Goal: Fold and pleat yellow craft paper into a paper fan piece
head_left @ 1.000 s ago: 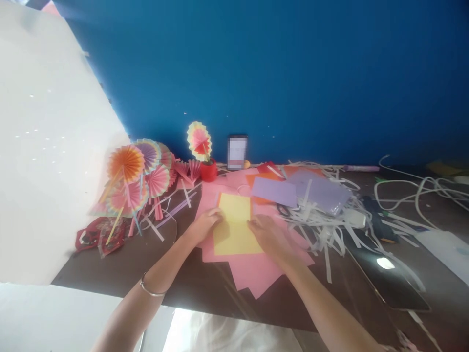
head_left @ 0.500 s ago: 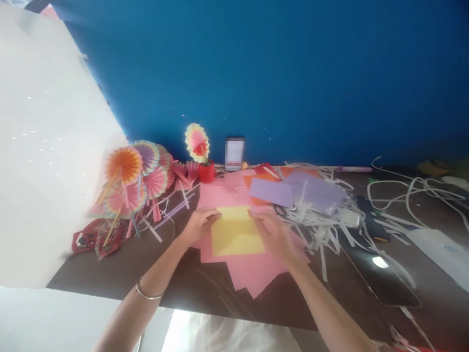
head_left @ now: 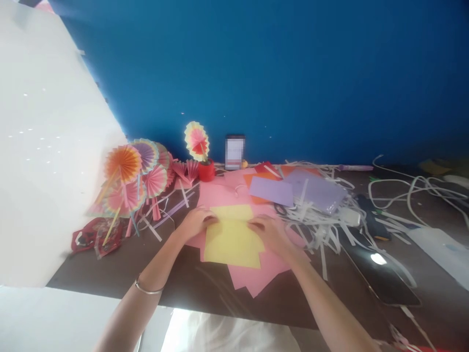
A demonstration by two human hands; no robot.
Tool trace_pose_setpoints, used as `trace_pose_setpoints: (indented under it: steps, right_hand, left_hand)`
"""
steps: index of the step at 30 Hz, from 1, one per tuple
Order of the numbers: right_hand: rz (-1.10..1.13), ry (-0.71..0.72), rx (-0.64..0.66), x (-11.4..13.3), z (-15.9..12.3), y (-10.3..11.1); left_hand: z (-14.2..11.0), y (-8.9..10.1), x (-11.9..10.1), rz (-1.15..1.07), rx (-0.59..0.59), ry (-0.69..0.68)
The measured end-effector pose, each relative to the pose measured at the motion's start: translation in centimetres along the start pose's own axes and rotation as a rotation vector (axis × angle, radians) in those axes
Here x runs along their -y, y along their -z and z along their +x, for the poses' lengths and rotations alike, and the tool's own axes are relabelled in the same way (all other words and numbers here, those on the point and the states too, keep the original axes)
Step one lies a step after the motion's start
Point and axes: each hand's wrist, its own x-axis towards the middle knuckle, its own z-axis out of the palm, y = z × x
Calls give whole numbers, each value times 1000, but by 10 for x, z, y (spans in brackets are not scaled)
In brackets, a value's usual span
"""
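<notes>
Yellow paper (head_left: 232, 244) lies over pink sheets (head_left: 242, 283) in front of me. A line crosses it between my hands, with a strip of yellow (head_left: 232, 211) beyond; whether this is one folded sheet or two overlapping ones I cannot tell. My left hand (head_left: 196, 225) pinches the paper at the left end of that line, fingers curled. At the right end my right hand (head_left: 269, 232) pinches it too, the fingertips partly hidden. A silver bangle (head_left: 148, 289) circles my left wrist.
Pleated paper fans (head_left: 122, 166) stand at the left, beside a red pot (head_left: 206, 170) holding another fan. White paper strips (head_left: 322, 230) heap up at the right near purple sheets (head_left: 271, 190). A phone (head_left: 388, 278) and white cables (head_left: 410, 183) lie farther right.
The yellow paper's near edge has come closer to me and slightly left. My hands now pinch along a line lower on the yellow, with a strip showing beyond them.
</notes>
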Motion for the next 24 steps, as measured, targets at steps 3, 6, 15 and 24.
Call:
trace_pose_setpoints:
  steps: [3,6,15,24]
  right_hand:
    - [-103,104,25,-2,0,1]
    - [-216,181,15,-2,0,3]
    - [-601,414,66,-3,-2,5]
    - [-623,447,43,4,-9,0]
  left_hand:
    - [-2,2,1,56,1,-77]
    - [-5,2,3,106,9,-160]
    - [-4,1,9,246,-14,-259]
    - [-5,5,8,280,66,-247]
